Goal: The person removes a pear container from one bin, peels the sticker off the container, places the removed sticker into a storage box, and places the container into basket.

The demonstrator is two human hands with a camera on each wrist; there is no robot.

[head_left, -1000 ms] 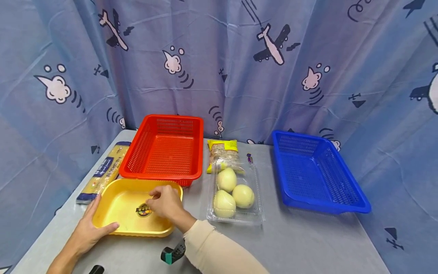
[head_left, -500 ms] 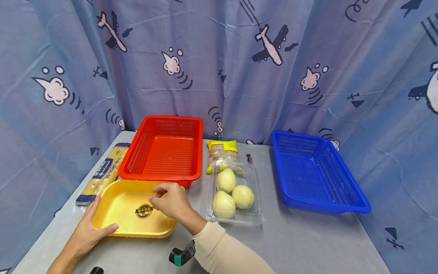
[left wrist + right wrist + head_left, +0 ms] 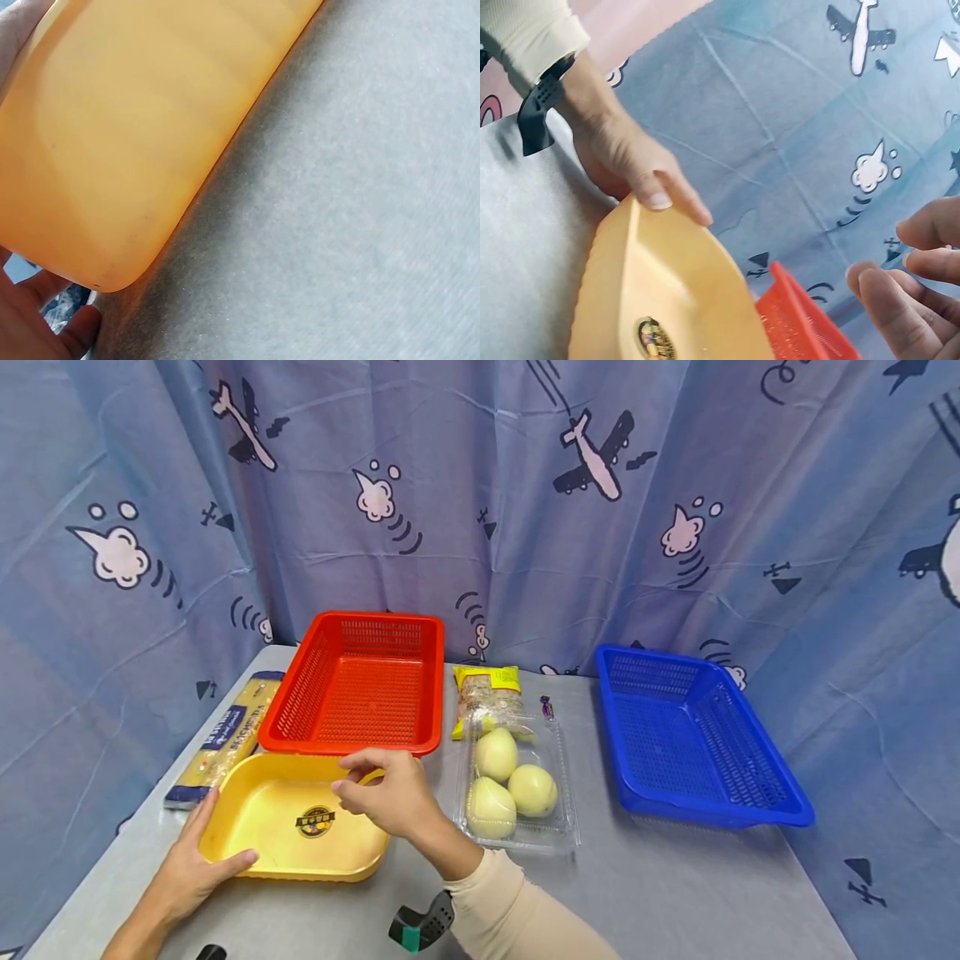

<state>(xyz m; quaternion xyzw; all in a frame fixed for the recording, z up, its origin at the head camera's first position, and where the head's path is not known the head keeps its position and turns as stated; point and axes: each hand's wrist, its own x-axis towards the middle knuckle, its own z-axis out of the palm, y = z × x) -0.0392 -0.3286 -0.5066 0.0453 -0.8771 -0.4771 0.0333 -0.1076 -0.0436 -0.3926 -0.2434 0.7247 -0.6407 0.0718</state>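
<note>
One yellow tray [image 3: 262, 818], label [image 3: 314, 821] illegible, left hand [image 3: 189, 867] gripping; right hand [image 3: 395, 793] loosely curled, empty.

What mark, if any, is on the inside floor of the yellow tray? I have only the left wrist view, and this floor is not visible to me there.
Observer: The yellow tray has a dark round emblem on its inside floor.
Operator: Thank you. Does the right hand hold something?
Observer: I see nothing held in the right hand, neither in the head view nor in the right wrist view.
Operator: And which object stands directly behind the tray?
Observer: In the head view, it is a red basket.
</note>
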